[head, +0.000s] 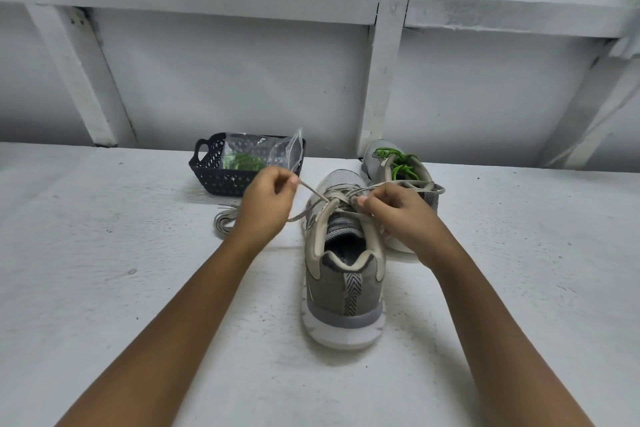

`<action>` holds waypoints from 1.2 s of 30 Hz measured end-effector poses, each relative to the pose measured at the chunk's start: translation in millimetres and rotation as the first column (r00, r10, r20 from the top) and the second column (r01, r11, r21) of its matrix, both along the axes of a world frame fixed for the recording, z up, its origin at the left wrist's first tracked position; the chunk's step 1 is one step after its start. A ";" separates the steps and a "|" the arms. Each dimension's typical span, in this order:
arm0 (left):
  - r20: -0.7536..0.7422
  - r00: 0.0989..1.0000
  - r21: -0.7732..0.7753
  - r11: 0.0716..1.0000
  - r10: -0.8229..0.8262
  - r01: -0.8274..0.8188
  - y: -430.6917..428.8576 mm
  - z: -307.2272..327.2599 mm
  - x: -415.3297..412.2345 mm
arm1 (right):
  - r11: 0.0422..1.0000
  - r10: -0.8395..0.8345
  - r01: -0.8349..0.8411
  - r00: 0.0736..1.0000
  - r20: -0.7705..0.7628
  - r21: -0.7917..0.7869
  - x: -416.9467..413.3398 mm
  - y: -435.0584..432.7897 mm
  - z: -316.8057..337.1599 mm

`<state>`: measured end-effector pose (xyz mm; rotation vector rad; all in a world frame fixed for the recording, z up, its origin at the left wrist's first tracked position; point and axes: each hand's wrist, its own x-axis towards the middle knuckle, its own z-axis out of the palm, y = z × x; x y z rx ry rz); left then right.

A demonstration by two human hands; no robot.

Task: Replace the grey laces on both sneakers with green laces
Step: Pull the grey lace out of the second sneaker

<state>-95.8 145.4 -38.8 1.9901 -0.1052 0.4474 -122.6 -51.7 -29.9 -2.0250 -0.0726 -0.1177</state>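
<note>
A grey sneaker (346,274) stands heel toward me in the middle of the white surface, laced with a grey lace (313,191). My left hand (265,199) pinches one end of that lace and holds it up to the left. At the top eyelets on the right side, my right hand (394,210) pinches the other strand. A second sneaker (388,158) stands behind, partly hidden by my right hand, laced with a green lace (398,163). A loose grey lace (225,218) lies coiled left of the near shoe.
A black perforated basket (211,170) stands at the back, left of the shoes. It holds a clear plastic bag (284,152) and green laces (244,161). White wooden framing and a wall (242,80) rise behind the surface.
</note>
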 end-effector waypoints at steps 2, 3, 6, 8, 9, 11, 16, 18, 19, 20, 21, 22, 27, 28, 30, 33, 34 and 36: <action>0.012 0.993 -0.052 0.992 0.114 -0.113 5.9 0.3 2.9 | 1.000 0.002 -0.002 1.000 0.005 0.001 -0.4 0.1 0.3; 0.030 0.991 -0.051 0.990 0.132 -0.131 8.4 0.0 3.2 | 1.000 0.000 0.000 1.000 0.008 0.002 -0.4 0.2 0.5; 0.170 0.985 0.086 0.995 0.040 -0.055 6.8 1.2 -2.9 | 1.000 -0.002 0.002 1.000 0.006 -0.001 -0.3 0.6 0.9; 0.191 0.974 0.167 0.982 -0.121 0.089 0.3 1.1 -8.3 | 1.000 -0.003 0.003 1.000 0.006 -0.003 -0.5 1.0 1.0; 0.146 0.969 0.183 0.968 -0.198 0.171 -3.0 0.6 -10.3 | 1.000 -0.003 0.003 1.000 0.008 -0.002 -0.5 1.0 1.1; -0.005 0.954 0.109 0.948 -0.301 0.299 -6.9 -0.4 -11.9 | 1.000 0.003 -0.003 1.000 0.007 0.000 -1.2 0.9 1.4; -0.104 0.961 -0.036 0.966 -0.257 0.255 -10.4 -1.4 -11.3 | 0.994 0.025 -0.018 0.998 -0.057 0.112 0.7 0.4 3.6; -0.074 0.986 -0.015 0.989 -0.149 0.149 -11.2 -0.9 -9.5 | 0.990 0.029 -0.018 0.997 -0.073 0.141 1.9 -0.2 4.0; -0.064 0.994 -0.037 0.996 -0.088 0.086 -10.2 0.0 -8.1 | 0.989 0.032 -0.021 0.997 -0.075 0.146 2.1 -0.4 3.7; -0.061 0.998 -0.069 0.997 -0.031 0.027 -8.2 1.3 -6.6 | 0.989 0.035 -0.024 0.997 -0.073 0.146 2.2 -0.9 3.4; -0.058 0.998 -0.086 0.996 0.017 -0.022 -5.3 1.8 -5.0 | 0.990 0.035 -0.025 0.997 -0.069 0.141 2.2 -1.0 3.3; -0.055 0.997 -0.073 0.996 0.051 -0.055 -2.5 1.7 -4.0 | 0.991 0.033 -0.024 0.997 -0.065 0.133 2.2 -1.4 3.0; 0.037 0.991 0.085 0.988 -0.132 0.129 -1.4 -0.7 -6.5 | 0.993 0.027 -0.020 0.998 -0.059 0.116 1.8 -0.3 3.2; 0.044 0.982 0.111 0.977 -0.186 0.180 -3.1 -1.1 -7.5 | 0.993 0.025 -0.018 0.998 -0.058 0.116 1.6 -0.2 3.3; -0.015 0.968 0.095 0.963 -0.251 0.251 -5.9 -2.3 -8.8 | 0.993 0.018 -0.012 0.998 -0.054 0.114 1.4 0.5 3.4; -0.108 0.962 -0.042 0.968 -0.249 0.246 -12.2 -4.7 -10.4 | 0.994 0.018 -0.012 0.998 -0.054 0.107 1.2 0.9 3.6; -0.107 0.971 -0.044 0.976 -0.215 0.211 -13.5 -4.5 -10.0 | 0.994 0.019 -0.013 0.998 -0.058 0.109 1.3 0.8 3.5; -0.101 0.986 -0.073 0.990 -0.130 0.123 -13.5 -2.8 -8.4 | 0.994 0.024 -0.016 0.997 -0.068 0.111 1.0 -0.2 3.3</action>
